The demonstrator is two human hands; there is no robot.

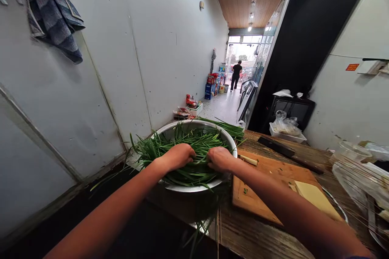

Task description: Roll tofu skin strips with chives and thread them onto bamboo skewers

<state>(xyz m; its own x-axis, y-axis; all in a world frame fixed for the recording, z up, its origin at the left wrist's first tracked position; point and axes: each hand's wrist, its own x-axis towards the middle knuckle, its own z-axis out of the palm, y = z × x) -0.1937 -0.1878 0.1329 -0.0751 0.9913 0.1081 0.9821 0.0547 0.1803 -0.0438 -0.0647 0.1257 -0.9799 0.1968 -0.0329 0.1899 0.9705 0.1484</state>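
Observation:
Long green garlic chives (194, 176) fill a wide metal bowl (232, 141), some hanging over its left rim. My left hand (180, 156) is in the bowl, its fingers curled down onto the chives. A short gap to the right, my right hand (219, 158) is also closed on chives, near the right rim. The fingertips of both hands are partly hidden among the leaves. Behind the bowl lies another bunch of chives (227, 127), apart from both hands.
Right of the bowl, a wooden cutting board (267, 180) carries pale yellow sheets (316, 198). A dark-bladed knife (278, 146) lies behind it. Thin sticks and plastic bags (358, 178) crowd the right side. A wall (106, 81) stands close on the left; a person (236, 75) is far off by the doorway.

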